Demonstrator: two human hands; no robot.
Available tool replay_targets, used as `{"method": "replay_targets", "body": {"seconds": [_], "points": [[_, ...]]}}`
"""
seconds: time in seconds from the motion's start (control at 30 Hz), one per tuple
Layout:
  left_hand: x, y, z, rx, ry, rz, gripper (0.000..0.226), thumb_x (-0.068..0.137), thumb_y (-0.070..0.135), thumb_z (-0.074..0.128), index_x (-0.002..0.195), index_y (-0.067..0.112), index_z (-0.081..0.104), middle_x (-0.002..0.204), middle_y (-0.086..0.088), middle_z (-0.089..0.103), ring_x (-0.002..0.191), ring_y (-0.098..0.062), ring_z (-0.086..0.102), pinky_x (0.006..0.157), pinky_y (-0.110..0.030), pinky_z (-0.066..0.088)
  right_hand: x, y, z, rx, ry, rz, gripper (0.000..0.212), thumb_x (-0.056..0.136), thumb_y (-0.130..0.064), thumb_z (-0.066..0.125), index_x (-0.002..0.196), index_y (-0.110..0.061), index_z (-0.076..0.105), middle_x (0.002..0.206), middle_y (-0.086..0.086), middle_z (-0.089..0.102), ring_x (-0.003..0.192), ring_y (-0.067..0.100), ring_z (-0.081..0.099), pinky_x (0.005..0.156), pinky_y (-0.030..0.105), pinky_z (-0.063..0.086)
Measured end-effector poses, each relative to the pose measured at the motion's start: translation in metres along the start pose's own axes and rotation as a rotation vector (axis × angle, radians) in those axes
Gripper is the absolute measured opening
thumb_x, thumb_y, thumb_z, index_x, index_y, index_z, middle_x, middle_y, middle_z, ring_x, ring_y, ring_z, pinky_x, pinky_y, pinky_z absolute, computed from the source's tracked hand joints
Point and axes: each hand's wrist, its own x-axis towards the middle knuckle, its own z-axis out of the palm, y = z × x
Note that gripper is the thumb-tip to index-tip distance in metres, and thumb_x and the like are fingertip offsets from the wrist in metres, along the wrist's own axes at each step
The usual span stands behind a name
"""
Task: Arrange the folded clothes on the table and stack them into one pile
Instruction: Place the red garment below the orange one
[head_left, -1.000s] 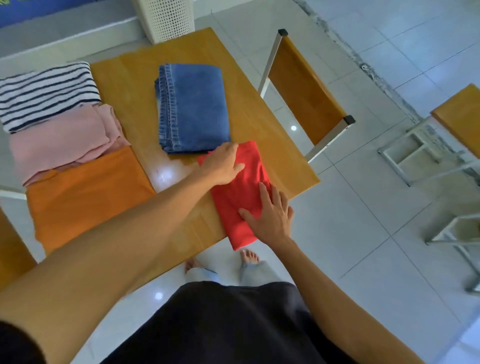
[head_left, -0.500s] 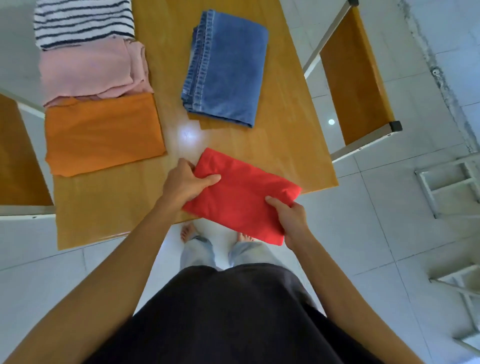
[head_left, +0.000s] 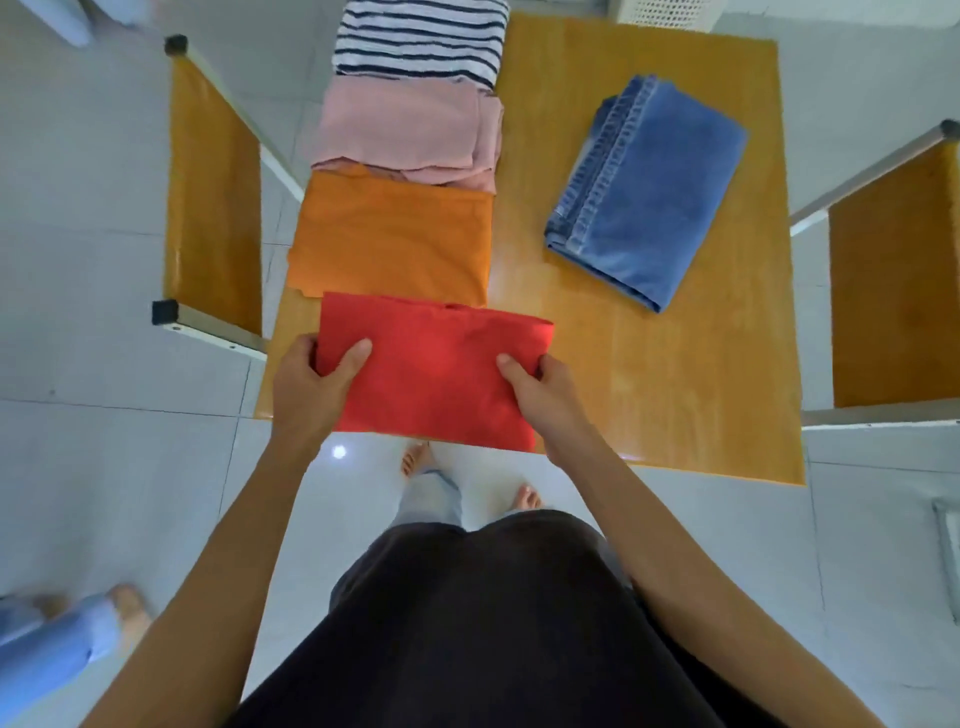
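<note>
A: Far left, at the bottom corner: a blurred foot and pale blue trouser leg (head_left: 49, 642) on the tiled floor (head_left: 104, 322). Above, a wooden chair (head_left: 213, 197) tucked against the table's left edge.

B: Next along?

A: A column of folded clothes down the left side of the wooden table (head_left: 675, 364): striped top (head_left: 421, 39) farthest away, pink garment (head_left: 405, 130) overlapping its near edge, then orange garment (head_left: 389, 239) partly tucked under the pink one.

B: And nearest?

A: Red folded garment (head_left: 436, 369), at the near left corner of the table, far edge just over the orange garment's near edge, near edge hanging past the table's rim. Hard to tell whether lifted or resting.

B: Grip?

A: Left hand (head_left: 311, 384) closed on the red garment's left end, thumb on top, fingers curled beneath. Right hand (head_left: 545, 395) pinching the right end the same way, thumb on top.

B: Further right?

A: Folded blue jeans (head_left: 649, 192), lying alone and angled on the table, well apart from the column. White perforated basket (head_left: 670, 13) beyond the far edge. Second wooden chair (head_left: 893, 270) at the right edge.
</note>
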Motion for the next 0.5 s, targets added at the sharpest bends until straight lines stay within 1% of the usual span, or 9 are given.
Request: {"method": "replay_targets", "body": {"seconds": [0.1, 0.13, 0.2, 0.27, 0.3, 0.37, 0.43, 0.5], "points": [[0.019, -0.015, -0.027, 0.044, 0.118, -0.041, 0.064, 0.09, 0.061, 0.055, 0.131, 0.012, 0.057, 0.123, -0.004, 0.064, 0.102, -0.019, 0.058, 0.088, -0.036, 0.046, 0.011, -0.015, 0.039, -0.061, -0.026, -0.053, 0.028, 0.098, -0.038, 0.061, 0.112, -0.015, 0.069, 0.097, -0.003, 0.073, 0.086, 0.013, 0.069, 0.068, 0.027, 0.053], [0.026, -0.02, -0.033, 0.055, 0.127, -0.055, 0.062, 0.093, 0.061, 0.052, 0.131, 0.011, 0.057, 0.123, -0.006, 0.064, 0.103, -0.02, 0.057, 0.09, -0.037, 0.045, 0.014, -0.017, 0.05, -0.087, -0.022, -0.059, 0.028, 0.096, -0.039, 0.062, 0.107, -0.014, 0.07, 0.095, -0.001, 0.073, 0.084, 0.014, 0.068, 0.067, 0.029, 0.053], [0.041, -0.032, -0.041, 0.109, 0.112, -0.078, 0.059, 0.097, 0.058, 0.046, 0.127, 0.009, 0.059, 0.121, -0.011, 0.066, 0.107, -0.027, 0.061, 0.094, -0.042, 0.046, 0.021, -0.018, 0.066, -0.144, 0.006, -0.049, 0.03, 0.094, -0.04, 0.065, 0.1, -0.011, 0.069, 0.093, 0.004, 0.073, 0.08, 0.016, 0.067, 0.068, 0.035, 0.054], [0.052, -0.041, -0.042, 0.166, 0.093, -0.075, 0.056, 0.099, 0.053, 0.044, 0.119, 0.005, 0.061, 0.114, -0.015, 0.067, 0.105, -0.032, 0.062, 0.089, -0.039, 0.045, 0.029, -0.014, 0.077, -0.187, 0.046, 0.001, 0.033, 0.093, -0.04, 0.066, 0.099, -0.007, 0.068, 0.095, 0.007, 0.072, 0.082, 0.019, 0.066, 0.072, 0.037, 0.054], [0.056, -0.043, -0.043, 0.181, 0.093, -0.061, 0.054, 0.1, 0.052, 0.044, 0.115, 0.003, 0.062, 0.109, -0.015, 0.067, 0.1, -0.03, 0.062, 0.086, -0.036, 0.044, 0.032, -0.012, 0.079, -0.197, 0.072, 0.025, 0.033, 0.093, -0.04, 0.066, 0.1, -0.008, 0.069, 0.095, 0.007, 0.072, 0.086, 0.021, 0.067, 0.074, 0.038, 0.054], [0.062, -0.045, -0.043, 0.188, 0.085, -0.042, 0.052, 0.099, 0.051, 0.046, 0.113, 0.004, 0.064, 0.106, -0.013, 0.068, 0.096, -0.027, 0.061, 0.086, -0.037, 0.045, 0.036, -0.011, 0.081, -0.216, 0.111, 0.05, 0.032, 0.091, -0.042, 0.068, 0.099, -0.011, 0.07, 0.095, 0.005, 0.073, 0.091, 0.024, 0.069, 0.079, 0.042, 0.057], [0.067, -0.046, -0.045, 0.192, 0.063, -0.032, 0.053, 0.098, 0.054, 0.046, 0.115, 0.007, 0.064, 0.107, -0.01, 0.068, 0.096, -0.024, 0.061, 0.089, -0.041, 0.048, 0.036, -0.01, 0.08, -0.231, 0.142, 0.056, 0.031, 0.09, -0.04, 0.069, 0.098, -0.01, 0.07, 0.095, 0.005, 0.073, 0.089, 0.021, 0.069, 0.081, 0.042, 0.056], [0.071, -0.049, -0.046, 0.18, 0.033, -0.008, 0.052, 0.098, 0.054, 0.047, 0.113, 0.008, 0.064, 0.104, -0.008, 0.068, 0.092, -0.021, 0.06, 0.089, -0.042, 0.05, 0.032, -0.006, 0.078, -0.24, 0.186, 0.052, 0.031, 0.089, -0.038, 0.071, 0.094, -0.007, 0.07, 0.092, 0.009, 0.074, 0.082, 0.019, 0.066, 0.077, 0.041, 0.055]]}}
